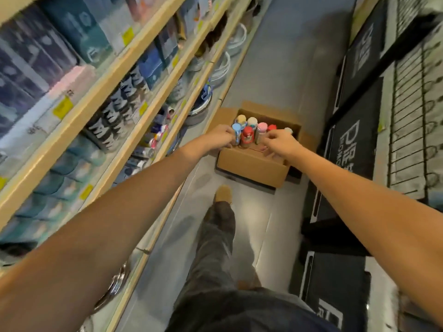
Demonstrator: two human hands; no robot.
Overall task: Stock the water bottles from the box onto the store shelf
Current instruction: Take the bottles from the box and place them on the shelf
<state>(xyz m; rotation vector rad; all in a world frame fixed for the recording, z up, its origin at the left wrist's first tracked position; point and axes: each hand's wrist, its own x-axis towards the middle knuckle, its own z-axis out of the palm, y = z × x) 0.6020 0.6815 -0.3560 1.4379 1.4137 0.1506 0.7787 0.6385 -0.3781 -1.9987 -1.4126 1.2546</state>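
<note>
An open cardboard box stands on the aisle floor ahead of me, holding several upright water bottles with coloured caps. My left hand grips the blue-capped bottle at the box's near left corner. My right hand pinches the pink-capped bottle beside a red bottle. Both arms are stretched forward and down. The wooden store shelf runs along my left, with small coloured bottles on a lower level.
Boxed goods and dark printed bottles fill the upper shelves at left. Bowls sit on the lowest shelf farther down the aisle. Black doormats and a wire rack line the right side. My leg and shoe stand just behind the box.
</note>
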